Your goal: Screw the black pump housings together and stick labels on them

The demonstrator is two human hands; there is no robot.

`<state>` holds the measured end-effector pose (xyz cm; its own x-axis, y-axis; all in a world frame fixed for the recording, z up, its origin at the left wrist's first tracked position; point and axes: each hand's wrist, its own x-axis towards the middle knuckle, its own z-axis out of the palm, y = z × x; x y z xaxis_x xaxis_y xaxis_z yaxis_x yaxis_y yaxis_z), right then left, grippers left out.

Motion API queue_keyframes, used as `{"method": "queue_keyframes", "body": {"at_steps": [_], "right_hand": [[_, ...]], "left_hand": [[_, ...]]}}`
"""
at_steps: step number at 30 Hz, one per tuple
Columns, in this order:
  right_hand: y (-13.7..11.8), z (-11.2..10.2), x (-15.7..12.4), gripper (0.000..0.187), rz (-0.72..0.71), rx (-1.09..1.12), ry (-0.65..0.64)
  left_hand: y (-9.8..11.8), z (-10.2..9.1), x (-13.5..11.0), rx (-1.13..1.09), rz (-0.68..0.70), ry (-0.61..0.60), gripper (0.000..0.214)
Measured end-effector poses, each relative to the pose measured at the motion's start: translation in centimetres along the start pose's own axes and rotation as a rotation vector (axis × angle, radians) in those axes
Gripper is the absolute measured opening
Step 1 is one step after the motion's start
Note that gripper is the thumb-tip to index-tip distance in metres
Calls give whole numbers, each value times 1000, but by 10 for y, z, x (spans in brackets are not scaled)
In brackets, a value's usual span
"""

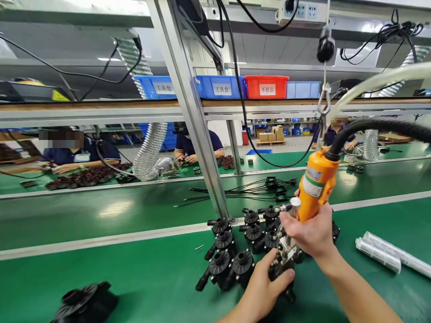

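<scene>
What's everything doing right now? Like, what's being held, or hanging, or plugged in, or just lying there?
Right grip: closed around the orange tool.
Orange tool: held, tilted; can't tell if it's running.
Left grip: curled around a black part.
Metal clip: hanging above the tool.
Clear rolls: lying down.
Red bin: upright, inside hidden.
Power strip: black plug in.
</scene>
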<state>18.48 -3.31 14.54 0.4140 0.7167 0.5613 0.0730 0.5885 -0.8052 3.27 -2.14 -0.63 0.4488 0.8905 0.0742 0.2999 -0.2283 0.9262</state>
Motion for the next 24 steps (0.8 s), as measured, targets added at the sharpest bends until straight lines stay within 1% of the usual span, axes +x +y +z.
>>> {"method": "queue_keyframes", "body": {"at_steps": [3, 8, 10, 12, 15, 16, 18, 19, 20, 22, 23, 24], "right_hand": [[8, 3, -2, 42, 35, -4, -33], [13, 0, 1, 40, 30, -32, -73], [15, 0, 3, 39, 17, -40, -67], [16, -1, 5, 39, 8, -52, -40], [9, -4, 6, 39, 29, -42, -14], [5, -6, 6, 41, 33, -24, -16], [-6, -14, 4, 43, 12, 11, 8], [-12, -20, 3, 44, -13, 22, 48], [-18, -26, 2, 45, -41, 32, 99], [-25, -39, 0, 44, -84, 48, 193], [-27, -45, -1, 44, -93, 60, 220], [-27, -50, -2, 45, -94, 72, 232]], "left_hand": [[2, -1, 0, -9, -8, -12, 61], [1, 1, 2, -8, 19, -18, 58], [3, 1, 2, 8, 40, -21, 54], [9, -3, 3, 51, 82, -35, 48], [26, -18, 0, 209, 143, -120, 35], [33, -25, -2, 303, 126, -159, 31], [46, -39, -8, 482, 37, -208, 29], [51, -46, -11, 526, -11, -220, 32], [54, -51, -13, 524, -40, -233, 40], [56, -55, -16, 421, -34, -282, 63], [55, -55, -16, 371, -21, -312, 68], [54, -53, -14, 348, -18, -335, 65]]}}
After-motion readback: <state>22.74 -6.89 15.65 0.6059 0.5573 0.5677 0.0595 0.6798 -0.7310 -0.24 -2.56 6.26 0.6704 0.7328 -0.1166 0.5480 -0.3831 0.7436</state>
